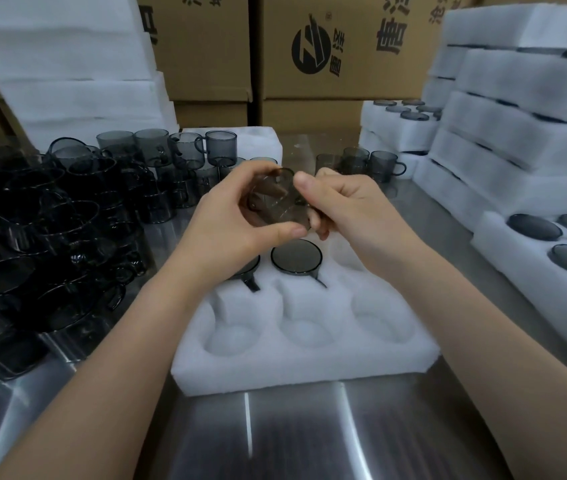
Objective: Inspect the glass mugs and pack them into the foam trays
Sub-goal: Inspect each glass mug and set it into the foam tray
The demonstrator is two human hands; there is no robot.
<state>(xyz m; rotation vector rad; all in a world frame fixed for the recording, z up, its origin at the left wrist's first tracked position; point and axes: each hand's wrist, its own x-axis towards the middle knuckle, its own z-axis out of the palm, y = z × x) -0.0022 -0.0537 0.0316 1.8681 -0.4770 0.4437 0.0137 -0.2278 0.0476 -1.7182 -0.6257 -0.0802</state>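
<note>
Both hands grip one smoky glass mug (277, 200), held tipped on its side in the air above the far part of the foam tray (310, 362). On my feed the left hand (237, 220) wraps it with the thumb along the near rim and the fingers curled over the far side. The right hand (348, 209) pinches the other side, thumb on top and fingers tucked beneath. I cannot tell whether those fingers are on the handle, as the hand hides it.

I judge this to be the inspection step: the mug is raised clear of the foam and turned, not lowered toward a pocket.

Across the scene, a heap of loose mugs (53, 216) covers the left of the steel table (310, 431). The tray sits in the middle with two packed mugs (296, 257) in its far row, the left one partly behind the left wrist, their handles pointing near. Three empty pockets (306, 323) make up the near row. Filled trays (517, 140) are stacked on the right.

If the glass passes, the next move calls for turning the mug to match the packed pair, lining its handle with the slot cut in the foam, and seating it in a free pocket. The pocket right of the packed pair looks free, though the right hand covers part of it.
</note>
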